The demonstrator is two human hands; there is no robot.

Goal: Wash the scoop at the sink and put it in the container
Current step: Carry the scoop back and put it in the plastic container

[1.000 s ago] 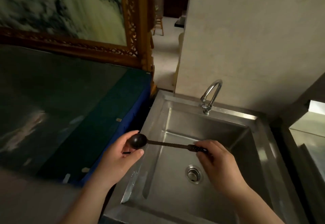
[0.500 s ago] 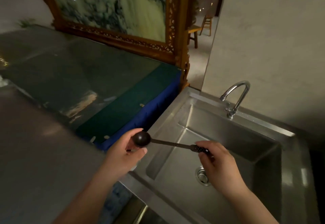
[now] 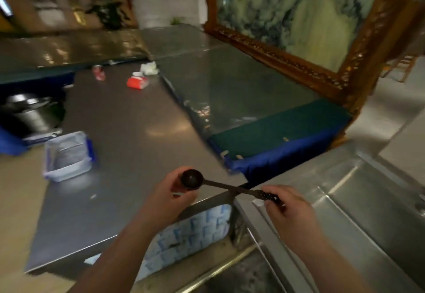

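Scoop [image 3: 192,179]: held level over the table's [image 3: 128,145] near edge, beside the sink [image 3: 358,200]. Left hand [image 3: 169,197] cups the bowl, right hand [image 3: 288,210] pinches the handle, likely for steady carrying. Container [image 3: 66,156]: open, at the table's left edge

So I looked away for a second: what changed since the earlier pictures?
The view swung left from the sink toward the counter, and the scoop came with it, now over the counter edge; a clear container is visible. Unchanged: left hand cups the bowl, right hand holds the handle.
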